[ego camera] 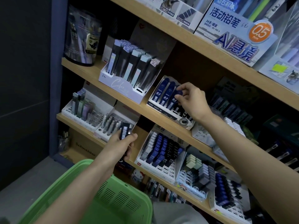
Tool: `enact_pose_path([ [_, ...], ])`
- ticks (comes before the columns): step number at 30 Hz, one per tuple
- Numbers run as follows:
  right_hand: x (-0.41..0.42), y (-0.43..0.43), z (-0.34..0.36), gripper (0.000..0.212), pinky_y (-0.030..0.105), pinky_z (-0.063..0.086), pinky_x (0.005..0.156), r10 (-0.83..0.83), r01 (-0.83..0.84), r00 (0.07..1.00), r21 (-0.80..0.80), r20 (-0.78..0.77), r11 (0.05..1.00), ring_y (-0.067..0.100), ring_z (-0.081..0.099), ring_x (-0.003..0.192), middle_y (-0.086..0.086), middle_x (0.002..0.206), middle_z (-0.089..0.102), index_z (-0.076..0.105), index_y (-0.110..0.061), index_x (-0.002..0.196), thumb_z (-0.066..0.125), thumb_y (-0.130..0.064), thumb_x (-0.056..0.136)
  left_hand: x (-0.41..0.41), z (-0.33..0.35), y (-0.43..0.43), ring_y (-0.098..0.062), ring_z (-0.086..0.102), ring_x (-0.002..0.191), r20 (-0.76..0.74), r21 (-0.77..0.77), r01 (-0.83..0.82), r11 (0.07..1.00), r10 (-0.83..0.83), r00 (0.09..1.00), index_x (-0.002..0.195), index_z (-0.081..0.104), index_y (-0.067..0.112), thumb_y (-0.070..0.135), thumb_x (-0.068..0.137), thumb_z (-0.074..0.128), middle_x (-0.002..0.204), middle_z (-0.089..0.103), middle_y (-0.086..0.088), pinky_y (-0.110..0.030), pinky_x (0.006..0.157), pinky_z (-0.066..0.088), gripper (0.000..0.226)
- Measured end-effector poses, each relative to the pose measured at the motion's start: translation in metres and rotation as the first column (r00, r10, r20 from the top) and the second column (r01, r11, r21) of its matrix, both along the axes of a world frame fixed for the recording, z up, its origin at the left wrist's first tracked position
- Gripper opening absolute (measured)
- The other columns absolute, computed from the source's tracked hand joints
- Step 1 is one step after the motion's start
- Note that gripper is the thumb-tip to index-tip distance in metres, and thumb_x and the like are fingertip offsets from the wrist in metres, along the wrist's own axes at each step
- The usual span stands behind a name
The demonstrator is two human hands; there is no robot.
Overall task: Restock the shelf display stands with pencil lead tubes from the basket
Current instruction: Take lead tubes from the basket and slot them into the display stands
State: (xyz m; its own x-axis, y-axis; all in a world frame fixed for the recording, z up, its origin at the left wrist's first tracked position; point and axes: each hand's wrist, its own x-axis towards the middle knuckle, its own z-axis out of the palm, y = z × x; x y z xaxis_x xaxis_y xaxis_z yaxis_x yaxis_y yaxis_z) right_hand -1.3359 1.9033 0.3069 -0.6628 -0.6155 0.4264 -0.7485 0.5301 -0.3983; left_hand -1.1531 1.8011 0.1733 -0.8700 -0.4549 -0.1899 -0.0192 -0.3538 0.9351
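A white and black display stand (171,117) on the middle shelf holds a row of dark blue pencil lead tubes (163,92). My right hand (191,101) reaches into this stand and pinches the top of a blue tube (178,92) at the right end of the row. Lower left, my left hand (123,146) grips a small bundle of dark tubes (125,130) with a barcode label facing me, held in front of the shelf below. The green plastic basket (103,198) sits under my left forearm at the bottom; its contents are hidden.
A white stand of tall dark lead boxes (129,68) stands left of the blue-tube stand. Lower shelves carry more stands: HB 0.5 tubes (161,152), grey tubes (111,125), erasers (199,173). Mechanical pencil boxes (234,29) fill the top shelf. A dark wall is at left.
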Motion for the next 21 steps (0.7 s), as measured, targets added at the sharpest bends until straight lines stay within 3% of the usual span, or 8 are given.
enact_pose_path([
  [9, -0.001, 0.001, -0.015, 0.019, 0.035, 0.058, 0.077, 0.019, -0.019, 1.0, -0.027, -0.008, 0.999, 0.009, 0.062, 0.076, -0.008, 0.086, 0.058, 0.058, -0.014, 0.107, 0.062, -0.01, 0.09, -0.002, -0.002, -0.001, -0.012, 0.044, 0.049, 0.031, -0.006, 0.015, 1.0, -0.015, 0.999, 0.089, 0.05, 0.008, 0.014, 0.092, 0.054, 0.063, 0.049, -0.001, -0.023, 0.052, 0.038, 0.008],
  [13, 0.002, 0.002, -0.018, 0.03, 0.033, 0.053, 0.083, -0.074, 0.079, 0.975, 0.016, -0.212, 0.997, 0.01, 0.055, 0.085, 0.002, 0.109, 0.056, 0.059, -0.012, 0.121, 0.062, -0.016, 0.091, -0.001, 0.001, 0.001, -0.016, 0.045, 0.055, 0.004, 0.028, 0.037, 0.999, -0.037, 0.999, 0.093, 0.052, 0.009, 0.018, 0.093, 0.055, 0.064, 0.051, -0.003, -0.027, 0.06, 0.04, 0.01],
  [16, 0.018, 0.001, -0.019, 0.042, 0.024, 0.045, 0.082, -0.127, 0.129, 0.938, -0.013, -0.324, 0.992, 0.007, 0.046, 0.094, 0.004, 0.122, 0.045, 0.049, -0.013, 0.133, 0.059, -0.019, 0.093, 0.001, 0.004, 0.002, -0.016, 0.046, 0.058, -0.049, 0.055, 0.068, 0.996, -0.065, 0.997, 0.096, 0.057, 0.01, 0.018, 0.094, 0.055, 0.067, 0.052, -0.002, -0.027, 0.058, 0.042, 0.008],
  [18, 0.038, 0.0, -0.024, 0.036, 0.018, 0.044, 0.086, -0.061, 0.057, 0.971, -0.025, -0.229, 0.998, 0.002, 0.047, 0.094, 0.002, 0.124, 0.047, 0.048, -0.014, 0.131, 0.052, -0.019, 0.096, 0.002, 0.005, 0.004, -0.015, 0.047, 0.058, -0.06, 0.022, 0.096, 0.995, -0.095, 0.994, 0.099, 0.062, 0.011, 0.015, 0.095, 0.053, 0.065, 0.051, 0.0, -0.025, 0.057, 0.043, 0.01],
  [21, 0.075, 0.002, -0.043, 0.029, 0.019, 0.046, 0.091, 0.189, -0.184, 0.982, 0.227, 0.001, 0.956, 0.0, 0.05, 0.096, -0.007, 0.115, 0.051, 0.052, -0.016, 0.124, 0.044, -0.027, 0.098, 0.001, 0.007, 0.006, -0.012, 0.047, 0.058, -0.058, -0.004, 0.153, 0.988, -0.153, 0.987, 0.1, 0.062, 0.011, 0.01, 0.096, 0.05, 0.064, 0.049, 0.0, -0.023, 0.055, 0.042, 0.013],
])
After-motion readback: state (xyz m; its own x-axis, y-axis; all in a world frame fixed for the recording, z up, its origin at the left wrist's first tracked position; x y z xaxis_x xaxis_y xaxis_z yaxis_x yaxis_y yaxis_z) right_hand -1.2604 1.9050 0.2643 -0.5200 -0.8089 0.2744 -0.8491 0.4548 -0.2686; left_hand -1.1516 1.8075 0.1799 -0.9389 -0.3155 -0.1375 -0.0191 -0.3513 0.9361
